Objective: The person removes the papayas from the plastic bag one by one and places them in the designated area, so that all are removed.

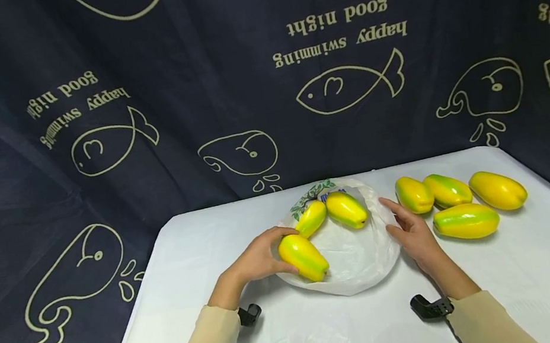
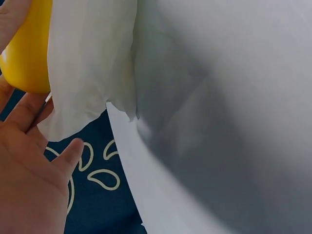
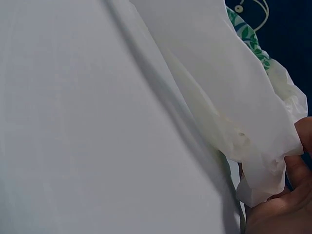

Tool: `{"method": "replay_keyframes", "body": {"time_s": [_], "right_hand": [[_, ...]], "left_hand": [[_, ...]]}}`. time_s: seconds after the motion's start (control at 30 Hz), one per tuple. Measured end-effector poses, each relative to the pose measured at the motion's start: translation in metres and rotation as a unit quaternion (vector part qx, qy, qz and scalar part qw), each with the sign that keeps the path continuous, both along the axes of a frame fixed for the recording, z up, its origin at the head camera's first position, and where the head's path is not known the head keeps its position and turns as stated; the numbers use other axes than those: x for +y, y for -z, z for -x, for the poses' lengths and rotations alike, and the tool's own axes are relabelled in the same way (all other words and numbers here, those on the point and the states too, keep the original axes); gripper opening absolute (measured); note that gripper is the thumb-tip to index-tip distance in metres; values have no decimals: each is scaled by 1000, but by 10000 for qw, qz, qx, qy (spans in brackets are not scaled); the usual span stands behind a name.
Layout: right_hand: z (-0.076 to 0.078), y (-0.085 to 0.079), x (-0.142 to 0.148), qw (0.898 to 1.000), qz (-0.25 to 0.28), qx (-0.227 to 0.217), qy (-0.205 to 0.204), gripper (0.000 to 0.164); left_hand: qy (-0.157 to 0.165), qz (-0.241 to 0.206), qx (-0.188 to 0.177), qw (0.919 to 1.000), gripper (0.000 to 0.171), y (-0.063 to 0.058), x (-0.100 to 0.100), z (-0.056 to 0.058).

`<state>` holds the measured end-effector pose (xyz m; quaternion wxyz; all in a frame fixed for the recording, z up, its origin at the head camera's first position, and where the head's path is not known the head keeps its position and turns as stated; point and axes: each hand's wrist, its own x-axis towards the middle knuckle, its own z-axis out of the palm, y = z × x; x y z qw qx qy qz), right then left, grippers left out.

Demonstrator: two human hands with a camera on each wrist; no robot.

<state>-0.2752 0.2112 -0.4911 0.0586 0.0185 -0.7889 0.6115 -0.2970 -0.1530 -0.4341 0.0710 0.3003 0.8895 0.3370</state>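
Observation:
A white plastic bag (image 1: 342, 257) with a green leaf print lies opened wide on the table, seen in the head view. Two yellow-green papayas rest inside it, one papaya (image 1: 313, 217) at the back left and another papaya (image 1: 346, 210) at the back right. Over the bag's front left rim, my left hand (image 1: 261, 256) grips a third papaya (image 1: 304, 258) between thumb and fingers. In the left wrist view, that papaya (image 2: 29, 53) is partly cut off by the frame. My right hand (image 1: 414, 233) pinches the bag's right rim, and the gathered plastic (image 3: 265, 170) shows in the right wrist view.
Several more papayas lie grouped right of the bag, the nearest papaya (image 1: 466, 221) lying sideways close to my right hand. The white-covered table (image 1: 302, 341) ends at a dark blue curtain (image 1: 260, 78) with fish drawings behind it.

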Motion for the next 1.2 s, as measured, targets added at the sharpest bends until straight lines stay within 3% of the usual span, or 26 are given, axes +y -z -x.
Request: {"method": "replay_keyframes", "body": {"time_s": [0.2, 0.37, 0.63, 0.8, 0.97, 1.2], "right_hand": [[0, -2, -2, 10000, -46, -19, -28, 66], [0, -2, -3, 10000, -44, -10, -17, 67], [-1, -1, -3, 9999, -142, 44, -20, 65], [-2, -1, -2, 10000, -84, 36, -27, 65], [-2, -1, -3, 10000, -31, 37, -53, 64], [-2, -2, -3, 9999, 50, -10, -145, 65]], "left_hand": [[-225, -255, 205, 9992, 75, -3, 2, -2], [-643, -535, 168, 9964, 75, -6, 2, -5], [-1235, -1267, -162, 9841, 65, -11, -4, -9], [-1393, -1585, -119, 9774, 59, -9, -10, -7], [-1697, -2159, -224, 9613, 54, -7, -19, -4], [-2024, -2856, -689, 9342, 58, -3, -33, -2]]}}
